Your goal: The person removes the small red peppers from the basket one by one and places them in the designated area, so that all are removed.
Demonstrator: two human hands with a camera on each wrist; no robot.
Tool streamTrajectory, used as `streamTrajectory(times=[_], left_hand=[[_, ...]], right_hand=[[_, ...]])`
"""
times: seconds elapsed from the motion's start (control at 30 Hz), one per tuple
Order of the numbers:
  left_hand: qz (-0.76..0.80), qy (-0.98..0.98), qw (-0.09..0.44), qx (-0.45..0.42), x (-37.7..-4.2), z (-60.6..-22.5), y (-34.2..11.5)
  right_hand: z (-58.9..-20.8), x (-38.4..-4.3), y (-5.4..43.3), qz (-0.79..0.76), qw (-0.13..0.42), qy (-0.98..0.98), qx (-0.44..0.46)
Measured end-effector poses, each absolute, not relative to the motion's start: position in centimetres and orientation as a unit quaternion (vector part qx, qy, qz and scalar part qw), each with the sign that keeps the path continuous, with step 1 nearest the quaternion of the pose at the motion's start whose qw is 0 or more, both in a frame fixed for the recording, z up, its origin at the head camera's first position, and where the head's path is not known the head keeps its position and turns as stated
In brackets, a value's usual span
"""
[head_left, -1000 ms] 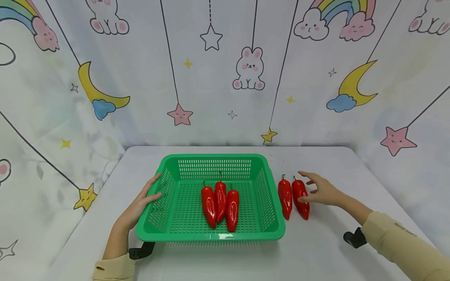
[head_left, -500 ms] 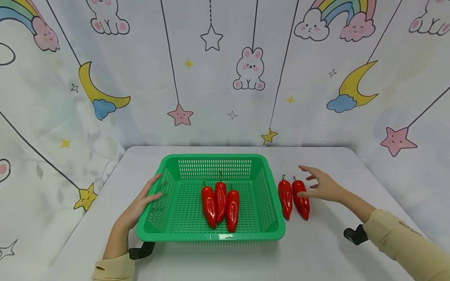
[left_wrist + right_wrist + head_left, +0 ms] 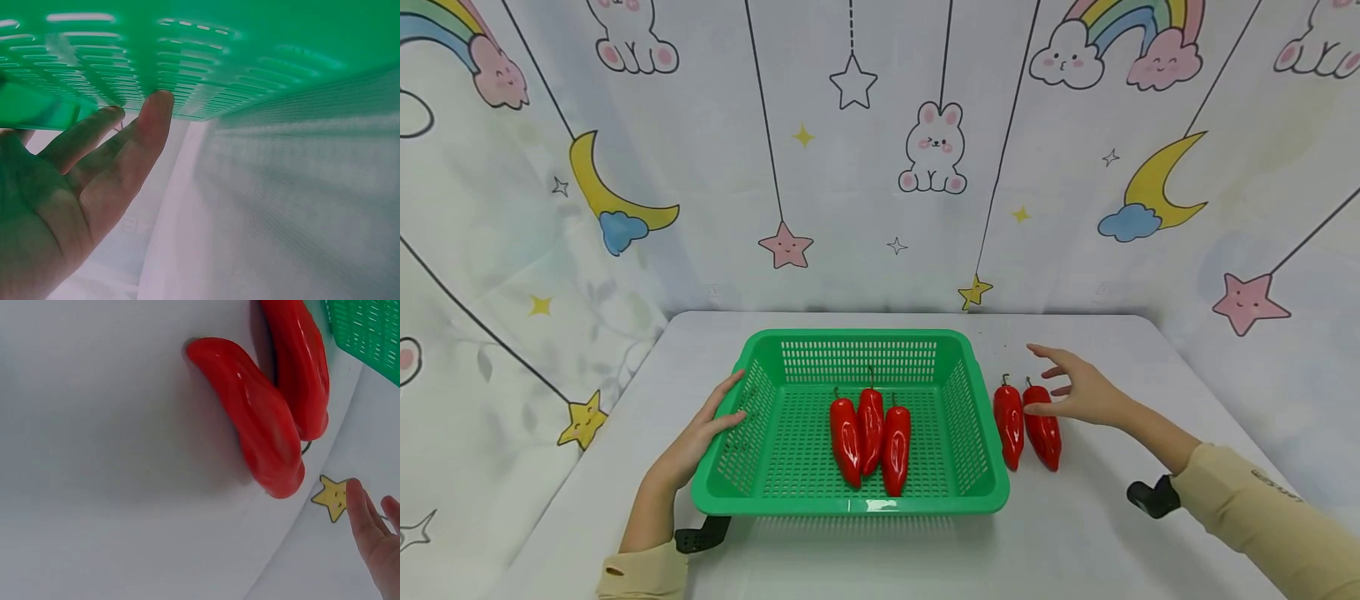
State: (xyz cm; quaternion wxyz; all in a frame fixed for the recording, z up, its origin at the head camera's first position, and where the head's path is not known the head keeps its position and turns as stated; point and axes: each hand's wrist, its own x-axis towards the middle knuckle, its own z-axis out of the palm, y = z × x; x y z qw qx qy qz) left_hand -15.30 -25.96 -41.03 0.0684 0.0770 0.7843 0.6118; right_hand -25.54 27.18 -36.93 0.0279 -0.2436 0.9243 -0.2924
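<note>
Most of the bare white desk [image 3: 1075, 533] is seen near the basket and to the right of the loose peppers, and its far edge is met by a fabric backdrop [image 3: 850, 200] printed with stars, moons and rabbits. The green basket [image 3: 925, 505], a rounded rectangle of slotted plastic, is set left of centre. Inside it, three red peppers [image 3: 871, 433] are laid side by side, right of the middle, with their stems pointed far. Just outside its right wall a fourth pepper [image 3: 1008, 425] is placed, and a fifth pepper [image 3: 1043, 437] is placed beside that one on the right. All five are glossy, smooth and tapered.

The basket's left side is touched by the left hand [image 3: 692, 442], whose fingers are extended. The right hand [image 3: 1086, 396] is held above the fifth pepper, its fingers parted wide from the thumb and nothing held between them. In the head view the thumb is overlapped with that pepper; by the right wrist view the hand is shown apart from it. By the left wrist view the fingers are shown under the slotted outer wall.
</note>
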Motion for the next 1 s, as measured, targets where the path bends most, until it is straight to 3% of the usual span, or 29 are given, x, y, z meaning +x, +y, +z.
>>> streamTrajectory(times=[1.0], left_hand=[[0.611,0.785,0.066,0.080,-15.3,-40.9,-26.0]], right_hand=[[-32.9,-25.0,22.2,-0.326,0.034,0.897,-0.297]])
